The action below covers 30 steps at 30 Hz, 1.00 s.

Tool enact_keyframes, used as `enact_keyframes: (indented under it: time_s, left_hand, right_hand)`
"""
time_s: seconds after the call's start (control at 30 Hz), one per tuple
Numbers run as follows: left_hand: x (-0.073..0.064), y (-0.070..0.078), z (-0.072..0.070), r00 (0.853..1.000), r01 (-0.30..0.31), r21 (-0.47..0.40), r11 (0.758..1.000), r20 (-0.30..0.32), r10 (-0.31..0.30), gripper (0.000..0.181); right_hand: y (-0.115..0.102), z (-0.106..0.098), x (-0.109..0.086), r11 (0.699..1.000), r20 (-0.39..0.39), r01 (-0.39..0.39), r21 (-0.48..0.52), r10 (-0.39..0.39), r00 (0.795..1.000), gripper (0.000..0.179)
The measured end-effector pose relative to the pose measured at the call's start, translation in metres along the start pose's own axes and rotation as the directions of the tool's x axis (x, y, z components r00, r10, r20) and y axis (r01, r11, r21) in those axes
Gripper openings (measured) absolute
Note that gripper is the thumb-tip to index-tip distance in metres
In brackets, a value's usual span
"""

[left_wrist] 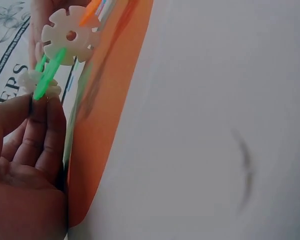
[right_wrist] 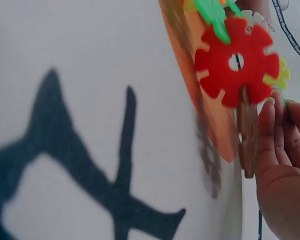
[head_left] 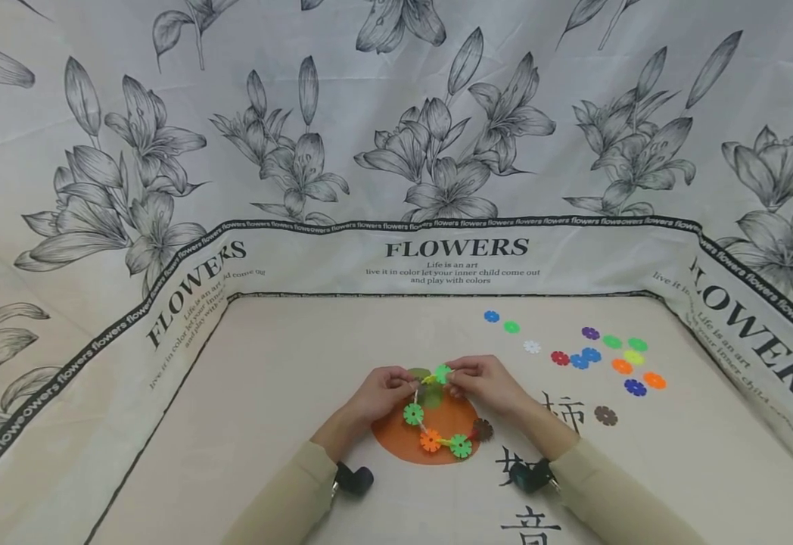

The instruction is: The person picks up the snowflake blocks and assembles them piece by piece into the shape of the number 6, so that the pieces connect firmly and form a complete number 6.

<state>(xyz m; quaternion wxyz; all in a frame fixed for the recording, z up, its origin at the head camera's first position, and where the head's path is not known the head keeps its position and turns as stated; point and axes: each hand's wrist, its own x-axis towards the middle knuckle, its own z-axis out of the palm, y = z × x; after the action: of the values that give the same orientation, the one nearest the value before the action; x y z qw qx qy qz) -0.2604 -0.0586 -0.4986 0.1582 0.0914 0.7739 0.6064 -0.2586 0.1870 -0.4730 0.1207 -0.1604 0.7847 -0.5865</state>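
Both hands hold up a string of slotted plastic snowflake discs over the orange fruit print. My left hand pinches the small white disc at the string's left end. From there hang a green disc, a larger white disc, an orange disc, a second green disc, a red disc and a brown disc. With thumb and fingers, my right hand pinches another green disc; a yellow disc is at its fingertips, close to the left fingers.
Loose discs lie to the right: several together around a yellow one, a brown one nearer, a white one and a blue one farther back. Black characters mark the cloth. Flower-printed fabric walls stand behind.
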Motion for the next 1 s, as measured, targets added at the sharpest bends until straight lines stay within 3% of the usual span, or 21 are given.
enact_keyframes:
  time_s: [0.13,0.33,0.7,1.0]
  left_hand:
    - [-0.0015,0.0008,0.0006,1.0,0.022,-0.008,1.0,-0.021,-0.022,0.014]
    - [-0.0031,0.0002,-0.0002,0.999,0.009,-0.009,1.0,-0.032,-0.009,0.014]
    - [-0.0031,-0.0005,-0.0004,0.999,-0.014,-0.035,0.999,-0.048,0.012,0.013]
    - [-0.0017,0.0002,0.0,0.999,-0.014,-0.01,1.0,-0.051,0.014,0.012]
  right_hand:
    - [0.0033,0.0011,0.0018,0.997,0.004,-0.009,0.081,0.009,1.0,0.035]
    - [0.0054,0.0047,0.0037,0.986,-0.002,-0.036,0.16,0.037,0.999,0.034]
    - [0.0057,0.0097,0.0038,0.978,-0.011,-0.046,0.205,0.05,0.999,0.035]
    - [0.0101,0.0076,0.0071,0.982,0.009,-0.046,0.184,0.045,0.999,0.034]
